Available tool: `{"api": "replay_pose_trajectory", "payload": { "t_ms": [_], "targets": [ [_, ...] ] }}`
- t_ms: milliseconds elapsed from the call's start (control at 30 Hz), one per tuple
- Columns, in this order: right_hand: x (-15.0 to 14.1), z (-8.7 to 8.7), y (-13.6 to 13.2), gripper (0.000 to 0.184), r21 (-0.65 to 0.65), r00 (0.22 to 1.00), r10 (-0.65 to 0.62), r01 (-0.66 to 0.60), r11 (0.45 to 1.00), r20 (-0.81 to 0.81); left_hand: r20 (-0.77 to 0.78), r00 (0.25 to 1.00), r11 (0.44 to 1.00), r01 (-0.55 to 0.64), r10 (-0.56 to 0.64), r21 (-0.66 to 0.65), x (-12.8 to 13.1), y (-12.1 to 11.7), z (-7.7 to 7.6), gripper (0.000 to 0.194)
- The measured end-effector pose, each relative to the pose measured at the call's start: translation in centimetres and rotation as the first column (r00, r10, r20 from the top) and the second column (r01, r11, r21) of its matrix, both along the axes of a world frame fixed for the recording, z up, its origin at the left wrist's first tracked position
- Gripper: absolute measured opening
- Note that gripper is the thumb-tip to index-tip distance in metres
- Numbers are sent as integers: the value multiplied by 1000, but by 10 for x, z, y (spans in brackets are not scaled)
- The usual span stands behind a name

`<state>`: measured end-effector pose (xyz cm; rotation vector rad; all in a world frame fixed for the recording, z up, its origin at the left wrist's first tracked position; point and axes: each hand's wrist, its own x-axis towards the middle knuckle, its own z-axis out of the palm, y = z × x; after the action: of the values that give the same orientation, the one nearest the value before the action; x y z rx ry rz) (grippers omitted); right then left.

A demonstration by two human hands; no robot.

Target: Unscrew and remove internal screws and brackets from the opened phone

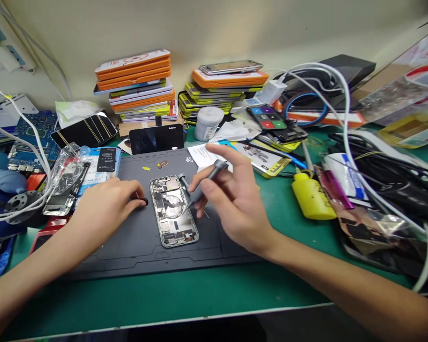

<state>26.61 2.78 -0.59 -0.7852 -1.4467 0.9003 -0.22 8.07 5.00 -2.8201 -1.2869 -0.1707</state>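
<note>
An opened phone [174,211] with its inner parts bare lies on the dark work mat [135,247]. My right hand [238,204] grips a grey screwdriver [210,179], its tip pointing down by the phone's right edge. A second, similar tool [182,180] shows partly behind my right fingers; whether it is held or lying on the mat I cannot tell. Left of the phone, my left hand [109,202] is closed at the fingertips on a small black part [145,202], low over the mat. Beyond the phone lie a small flex piece [163,164] and a yellow-green scrap [146,168].
Stacks of orange boxes [133,71] and yellow-edged boxes [214,99] line the wall. A dark phone screen [157,138] leans behind the mat, beside a white tub [209,122]. A yellow bottle [312,195] and cables [349,104] crowd the right; a blue air blower [10,181] stands left.
</note>
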Motion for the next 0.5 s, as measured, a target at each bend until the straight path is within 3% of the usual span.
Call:
{"api": "replay_pose_trajectory", "payload": {
  "t_ms": [100, 233, 300, 500],
  "targets": [
    [-10, -7, -11, 50, 144, 992, 74, -89, 986, 105, -20, 999, 998, -27, 26, -61, -7, 7, -4, 17],
    [-15, -13, -17, 50, 458, 949, 24, -174, 872, 315, -11, 999, 995, 30, -31, -99, -13, 4, -4, 19],
    [-16, -14, -17, 57, 487, 933, -1, -187, 853, 361, -26, 999, 993, 25, -28, -112, -14, 2, -3, 19],
    [-17, -14, -14, 64, 446, 926, 8, -190, 875, 378, -156, 988, 999, 0, -7, -44, -2, -9, 0, 22]
  ]
}}
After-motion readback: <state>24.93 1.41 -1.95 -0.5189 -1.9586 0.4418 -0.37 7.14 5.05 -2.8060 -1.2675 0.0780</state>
